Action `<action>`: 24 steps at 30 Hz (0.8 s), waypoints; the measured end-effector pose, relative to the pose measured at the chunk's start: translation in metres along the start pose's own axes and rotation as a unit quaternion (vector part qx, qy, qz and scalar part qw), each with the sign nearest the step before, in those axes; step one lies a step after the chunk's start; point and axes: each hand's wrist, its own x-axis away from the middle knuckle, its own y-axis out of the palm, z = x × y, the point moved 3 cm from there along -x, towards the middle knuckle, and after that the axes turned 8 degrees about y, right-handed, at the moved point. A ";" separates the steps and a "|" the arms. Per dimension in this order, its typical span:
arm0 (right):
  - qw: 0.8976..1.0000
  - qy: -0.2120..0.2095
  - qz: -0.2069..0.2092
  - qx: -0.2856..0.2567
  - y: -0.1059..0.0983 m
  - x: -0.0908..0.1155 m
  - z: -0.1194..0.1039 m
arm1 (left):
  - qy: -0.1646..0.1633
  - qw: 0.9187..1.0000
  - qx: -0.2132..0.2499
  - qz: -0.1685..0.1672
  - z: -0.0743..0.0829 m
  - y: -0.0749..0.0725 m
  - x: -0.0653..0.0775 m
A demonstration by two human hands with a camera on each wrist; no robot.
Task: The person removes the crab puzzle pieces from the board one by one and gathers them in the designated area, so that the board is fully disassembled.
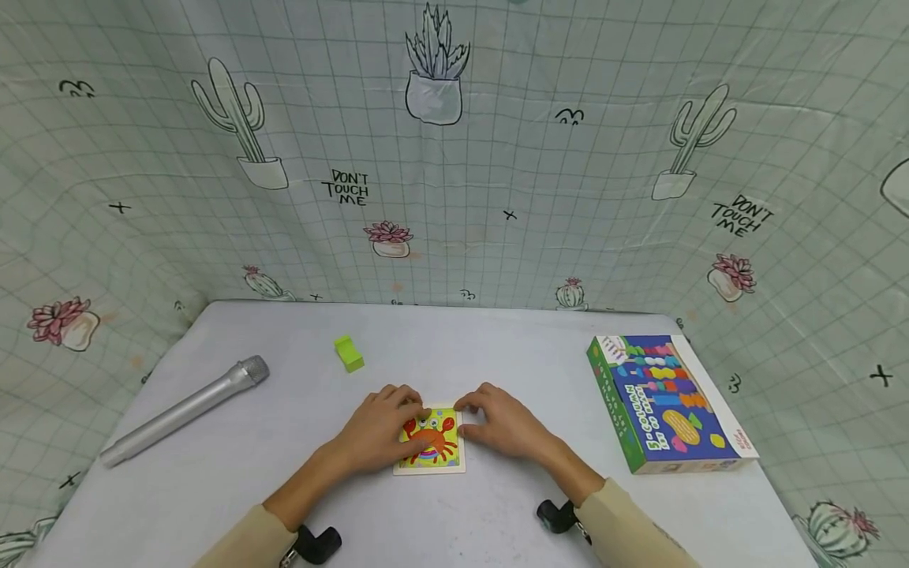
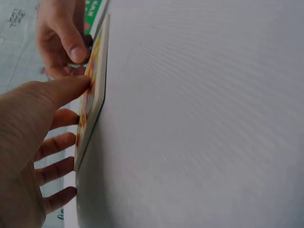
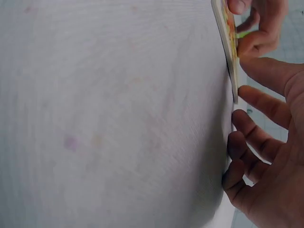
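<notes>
A small square wooden crab puzzle (image 1: 433,450) with a pale frame lies flat on the table in front of me. My left hand (image 1: 379,430) covers its left side. The thumb (image 2: 71,89) rests on the picture, while the other fingers spread along the left and far edges. At the opposite side, my right hand (image 1: 507,422) has its thumb (image 3: 266,71) and forefinger right at the puzzle's right edge and far corner. Its remaining fingers bend loosely near the tabletop. Part of the crab picture is hidden under the left hand.
A silver microphone (image 1: 188,410) lies at the left of the white table (image 1: 483,521). Beyond the left hand is a bright green block (image 1: 349,354). A blue and green game box (image 1: 671,406) lies at the right. Patterned cloth (image 1: 461,181) hangs behind and around the table.
</notes>
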 end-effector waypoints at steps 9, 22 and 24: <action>1.000 0.011 0.003 -0.008 0.006 -0.007 -0.004 | -0.027 1.000 0.016 0.003 0.001 0.003 -0.009; 0.999 0.022 -0.001 -0.037 0.007 -0.009 -0.009 | -0.046 0.998 0.022 0.021 0.001 0.009 -0.016; 0.999 0.019 -0.001 -0.044 0.007 -0.009 -0.009 | -0.047 0.998 0.019 0.025 0.001 0.009 -0.017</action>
